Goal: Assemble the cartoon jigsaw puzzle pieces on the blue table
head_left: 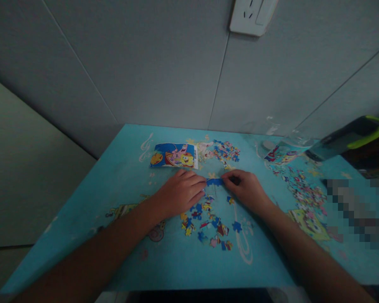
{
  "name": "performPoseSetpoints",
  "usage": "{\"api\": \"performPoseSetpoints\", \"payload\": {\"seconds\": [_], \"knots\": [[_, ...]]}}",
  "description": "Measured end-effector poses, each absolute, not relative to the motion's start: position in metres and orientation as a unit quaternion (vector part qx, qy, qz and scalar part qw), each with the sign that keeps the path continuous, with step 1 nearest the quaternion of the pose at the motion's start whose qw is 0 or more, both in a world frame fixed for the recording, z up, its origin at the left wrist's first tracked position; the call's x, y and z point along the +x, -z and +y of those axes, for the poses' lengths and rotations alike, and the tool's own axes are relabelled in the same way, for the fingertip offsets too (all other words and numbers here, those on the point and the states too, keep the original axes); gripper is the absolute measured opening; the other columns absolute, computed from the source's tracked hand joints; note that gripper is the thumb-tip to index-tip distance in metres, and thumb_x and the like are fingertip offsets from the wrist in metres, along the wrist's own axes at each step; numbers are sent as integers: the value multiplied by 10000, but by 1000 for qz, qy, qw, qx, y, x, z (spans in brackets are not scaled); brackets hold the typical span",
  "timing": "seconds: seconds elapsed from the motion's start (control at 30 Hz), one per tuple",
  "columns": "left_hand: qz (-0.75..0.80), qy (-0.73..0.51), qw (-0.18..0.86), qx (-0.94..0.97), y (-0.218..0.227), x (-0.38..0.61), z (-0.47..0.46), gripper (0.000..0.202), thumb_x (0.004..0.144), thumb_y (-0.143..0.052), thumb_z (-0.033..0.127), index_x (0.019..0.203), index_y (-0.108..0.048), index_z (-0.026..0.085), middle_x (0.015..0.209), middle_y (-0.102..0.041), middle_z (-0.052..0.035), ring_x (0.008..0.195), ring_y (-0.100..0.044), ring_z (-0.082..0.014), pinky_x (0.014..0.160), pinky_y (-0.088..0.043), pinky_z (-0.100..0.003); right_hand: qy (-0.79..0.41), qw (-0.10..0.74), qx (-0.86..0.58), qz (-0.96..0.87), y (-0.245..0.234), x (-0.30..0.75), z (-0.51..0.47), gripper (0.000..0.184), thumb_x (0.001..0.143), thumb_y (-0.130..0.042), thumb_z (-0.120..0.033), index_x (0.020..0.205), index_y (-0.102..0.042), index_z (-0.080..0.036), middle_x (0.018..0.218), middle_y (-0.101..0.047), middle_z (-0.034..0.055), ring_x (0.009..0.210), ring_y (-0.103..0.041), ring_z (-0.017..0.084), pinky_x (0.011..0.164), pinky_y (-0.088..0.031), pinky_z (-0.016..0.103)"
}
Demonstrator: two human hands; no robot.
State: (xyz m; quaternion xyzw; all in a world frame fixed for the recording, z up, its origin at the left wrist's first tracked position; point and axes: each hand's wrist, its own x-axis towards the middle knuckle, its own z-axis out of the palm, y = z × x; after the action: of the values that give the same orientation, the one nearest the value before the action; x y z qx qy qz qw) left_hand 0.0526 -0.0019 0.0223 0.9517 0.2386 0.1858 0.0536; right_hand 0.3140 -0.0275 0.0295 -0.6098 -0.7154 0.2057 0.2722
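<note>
Both my hands rest on a light blue cartoon-printed table (120, 185). Between them lies a short strip of joined blue puzzle pieces (214, 182). My left hand (180, 191) lies palm down, its fingertips touching the strip's left end. My right hand (246, 188) pinches the strip's right end with curled fingers. Several loose coloured puzzle pieces (208, 225) are scattered just in front of my hands. A cartoon picture card (173, 155) lies beyond my left hand.
Another heap of pieces (226, 150) lies behind the strip, and more pieces (305, 191) spread to the right. A clear plastic bag (282, 145) sits at the back right beside a dark container with a green handle (353, 139). A grey wall with a socket (252, 16) stands behind.
</note>
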Motion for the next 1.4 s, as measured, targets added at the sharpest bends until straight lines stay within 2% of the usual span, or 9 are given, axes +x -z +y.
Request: {"api": "performPoseSetpoints", "payload": {"seconds": [0.4,0.53,0.73,0.87,1.13,1.4], "knots": [[238,-187,52,952,-22,53,-2,270,1048,-493,313,1222,-649,177,1250,-677,-76,1108,-589,-235,951,-400,-415,-138,284,-594,-740,-25,310,-30,130,866,-674,-200,972,-748,-194,854,-694,46,733,-633,185,670,-477,308],[239,-180,50,953,-23,53,-3,268,1050,-492,309,1225,-645,177,1254,-676,-66,1110,-589,-235,948,-399,-418,-152,285,-582,-747,-24,315,-31,102,908,-649,-211,943,-745,-203,851,-698,40,749,-643,187,689,-486,314],[240,-174,46,954,-27,52,-4,270,1055,-486,315,1223,-647,180,1267,-673,-61,1106,-593,-230,942,-407,-420,-152,310,-571,-744,-29,332,-33,152,964,-615,-260,1024,-746,-213,963,-713,69,852,-662,213,764,-512,349],[242,-173,50,953,-27,53,-4,274,1059,-473,311,1230,-643,181,1265,-672,-62,1112,-591,-230,946,-412,-418,-155,282,-530,-785,-31,333,-36,181,982,-597,-255,1045,-764,-220,969,-703,76,882,-653,215,808,-518,368],[239,-176,46,954,-24,53,-4,278,1058,-474,317,1236,-641,185,1264,-670,-64,1114,-588,-229,944,-412,-413,-59,181,-501,-844,-30,327,-39,226,976,-631,-266,1152,-773,-260,971,-699,83,890,-634,233,793,-473,394],[237,-184,28,954,-28,51,-4,251,1050,-497,308,1191,-662,182,1208,-693,-71,1084,-597,-228,930,-399,-410,-80,187,-490,-847,-33,323,-40,239,1013,-566,-283,1151,-758,-252,1041,-693,85,960,-622,244,831,-464,405]]}}
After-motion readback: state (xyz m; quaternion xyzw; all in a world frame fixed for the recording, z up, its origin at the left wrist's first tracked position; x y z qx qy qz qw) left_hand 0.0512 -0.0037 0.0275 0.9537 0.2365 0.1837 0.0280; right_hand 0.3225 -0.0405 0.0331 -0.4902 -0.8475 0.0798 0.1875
